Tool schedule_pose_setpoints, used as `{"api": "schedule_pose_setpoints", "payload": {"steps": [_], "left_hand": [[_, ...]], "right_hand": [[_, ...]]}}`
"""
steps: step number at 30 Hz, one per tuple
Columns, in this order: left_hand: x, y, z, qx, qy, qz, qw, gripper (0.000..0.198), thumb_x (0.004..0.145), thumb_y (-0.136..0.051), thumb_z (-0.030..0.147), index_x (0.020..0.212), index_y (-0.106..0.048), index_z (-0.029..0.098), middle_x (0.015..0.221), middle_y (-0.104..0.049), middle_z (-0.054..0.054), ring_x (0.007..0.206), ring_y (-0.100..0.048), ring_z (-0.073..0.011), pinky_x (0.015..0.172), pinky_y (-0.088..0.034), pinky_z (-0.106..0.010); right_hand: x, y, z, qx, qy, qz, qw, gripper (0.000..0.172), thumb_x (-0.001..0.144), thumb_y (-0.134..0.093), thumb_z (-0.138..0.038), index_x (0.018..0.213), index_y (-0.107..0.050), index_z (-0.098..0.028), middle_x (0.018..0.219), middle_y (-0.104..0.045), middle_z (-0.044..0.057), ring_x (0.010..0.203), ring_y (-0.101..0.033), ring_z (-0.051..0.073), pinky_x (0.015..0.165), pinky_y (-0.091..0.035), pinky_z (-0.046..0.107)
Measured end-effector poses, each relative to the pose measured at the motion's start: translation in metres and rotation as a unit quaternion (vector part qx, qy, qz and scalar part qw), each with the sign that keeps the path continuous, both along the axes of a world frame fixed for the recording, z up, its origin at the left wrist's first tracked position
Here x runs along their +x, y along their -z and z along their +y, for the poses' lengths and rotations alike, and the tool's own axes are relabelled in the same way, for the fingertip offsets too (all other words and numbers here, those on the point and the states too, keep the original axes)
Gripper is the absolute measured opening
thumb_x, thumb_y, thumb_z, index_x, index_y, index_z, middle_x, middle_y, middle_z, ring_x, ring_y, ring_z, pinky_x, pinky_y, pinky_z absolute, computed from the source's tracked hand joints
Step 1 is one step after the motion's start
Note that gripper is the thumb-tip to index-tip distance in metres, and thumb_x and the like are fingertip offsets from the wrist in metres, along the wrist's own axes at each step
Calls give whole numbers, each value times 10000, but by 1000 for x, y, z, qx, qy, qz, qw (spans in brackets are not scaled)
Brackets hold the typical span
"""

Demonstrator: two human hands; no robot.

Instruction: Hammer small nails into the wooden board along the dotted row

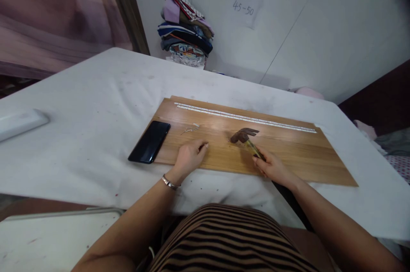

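"Where is the hammer (247, 138) being held?"

"Over the board (288, 152) on the counter (105, 92). Its head is being pointed away from the right grip (269, 165), towards the left; whether the board is being touched by it cannot be told."

"What look is being shown?"

"A rust-brown head with a forked claw is being shown, above a yellow and dark handle."

"And the grips?"

"The handle is being clasped by the right one. The left grip (191, 154) is being held by the board's near edge, fingers curled; whether anything is being pinched cannot be told."
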State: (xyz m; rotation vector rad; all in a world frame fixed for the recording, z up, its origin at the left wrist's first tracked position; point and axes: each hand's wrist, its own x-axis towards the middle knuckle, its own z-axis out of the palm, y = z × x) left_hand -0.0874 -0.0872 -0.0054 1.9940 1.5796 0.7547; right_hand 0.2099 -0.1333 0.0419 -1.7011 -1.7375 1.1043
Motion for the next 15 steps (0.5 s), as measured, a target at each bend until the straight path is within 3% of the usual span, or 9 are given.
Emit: {"api": "schedule_pose_setpoints", "payload": {"steps": [5, 8, 11, 15], "left_hand": [[5, -8, -2, -54, 5, -67, 996, 259, 908, -521, 361, 1018, -718, 234, 957, -772, -25, 887, -712, -207, 811, -542, -309], [17, -20, 1, -74, 39, -176, 981, 277, 898, -534, 399, 1012, -714, 221, 965, -761, -27, 923, -700, -207, 844, -546, -313], [42, -43, 9, -77, 72, -256, 961, 316, 916, -527, 426, 1083, -691, 214, 1056, -745, -53, 970, -687, -212, 907, -529, -348], [91, -86, 30, -80, 98, -357, 926, 341, 941, -531, 414, 1177, -607, 179, 1227, -680, -111, 1082, -649, -214, 960, -496, -348]], "right_hand": [[-1, -5, 1, -41, 54, 52, 996, 637, 835, -578, -421, 1410, -486, -162, 550, -412, -84, 417, -390, 112, 394, -336, 238], [-4, -16, 8, 1, 77, 72, 994, 666, 797, -620, -430, 1397, -500, -170, 566, -413, -82, 415, -406, 121, 385, -357, 255], [-12, -27, 22, 76, 61, 73, 993, 604, 795, -640, -391, 1359, -548, -194, 678, -513, -40, 468, -434, 114, 424, -389, 266], [-36, -33, 51, 162, 53, 105, 980, 557, 845, -577, -358, 1383, -532, -223, 826, -638, 11, 548, -503, 132, 514, -471, 299]]}}
